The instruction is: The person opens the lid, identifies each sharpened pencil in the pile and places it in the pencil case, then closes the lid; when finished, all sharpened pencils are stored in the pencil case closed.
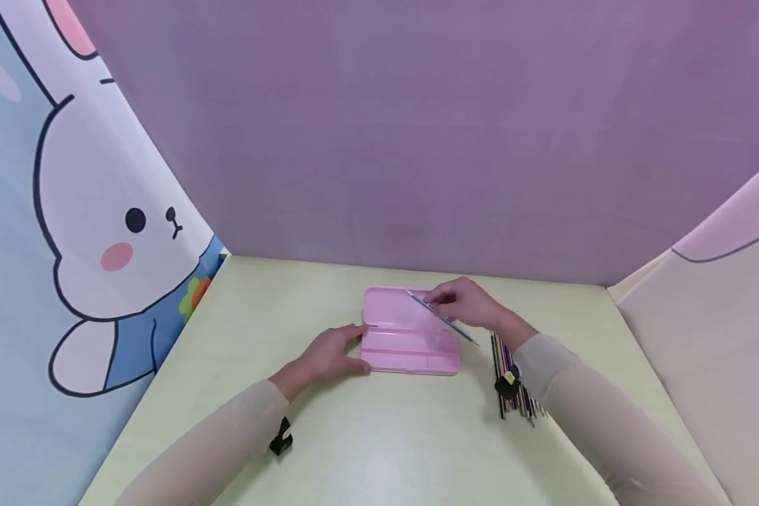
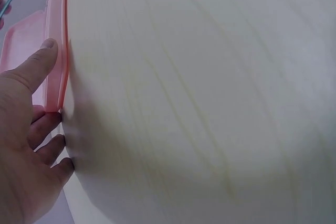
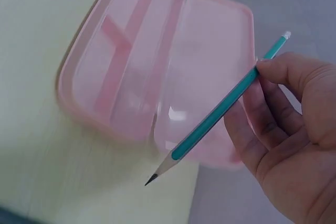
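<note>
A pink pencil case (image 1: 395,342) lies on the table with its lid (image 1: 392,307) folded back. The inside has a long compartment and a divided front one, with nothing lying in them. At its left end my left hand (image 1: 332,353) holds the case, thumb on the front wall and a fingertip over the rim. Above the lid, my right hand (image 1: 464,302) pinches a teal pencil (image 3: 218,111) between thumb and fingers. The pencil is tilted, its sharpened black tip pointing down toward the right end of the case and its white end up.
A bundle of pencils (image 1: 512,404) lies on the table right of the case, partly hidden under my right wrist. The pale table (image 1: 379,436) meets a purple wall panel (image 1: 405,140) at the back. A rabbit-print panel (image 1: 120,197) stands on the left.
</note>
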